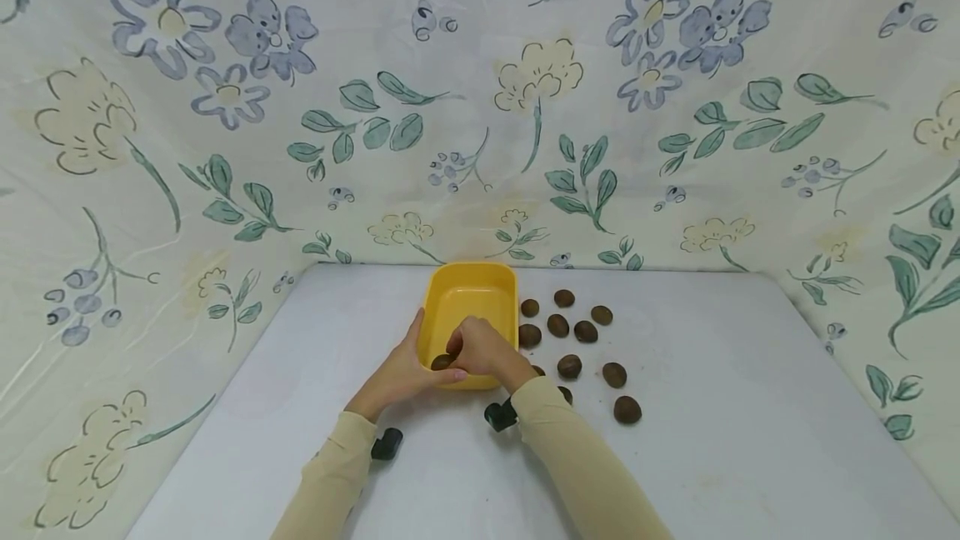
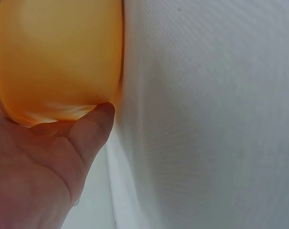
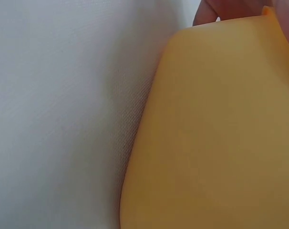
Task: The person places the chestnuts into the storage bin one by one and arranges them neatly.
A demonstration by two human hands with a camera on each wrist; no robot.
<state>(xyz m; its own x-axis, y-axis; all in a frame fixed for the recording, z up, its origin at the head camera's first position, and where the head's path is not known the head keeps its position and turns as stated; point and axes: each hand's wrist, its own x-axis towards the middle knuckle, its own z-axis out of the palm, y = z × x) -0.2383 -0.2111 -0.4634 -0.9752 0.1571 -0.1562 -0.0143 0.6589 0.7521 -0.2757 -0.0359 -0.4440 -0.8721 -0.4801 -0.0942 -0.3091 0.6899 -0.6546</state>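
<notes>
Nearest to us, below the yellow plastic tray point(image 1: 471, 307), we see two cream sleeves point(image 1: 322, 473), each with a black wrist camera point(image 1: 387, 444) beside its cuff. Beyond them, the tray sits on the white desk point(image 1: 712, 407) with its open side up.

At the tray's near left corner we find the left hand point(image 1: 401, 373), its fingers along the tray's left side and its thumb across the near end; the left wrist view shows us that thumb bent against the wall, so we read it as gripping the tray. The right hand point(image 1: 483, 348) reaches over the tray's near right part, its fingers curled downward inside, right by a round brown nut point(image 1: 442, 362) that lies in the tray's near left corner. We cannot tell whether those fingers hold a nut.

Right of the tray we count eleven more loose nuts point(image 1: 586, 331); two show only in part past the right hand and sleeve, and one lies just beside the tray's wall. From the right wrist we see mostly the tray's smooth outer wall. Behind the tray, where the desk ends, hangs a pale floral sheet point(image 1: 465, 148).
</notes>
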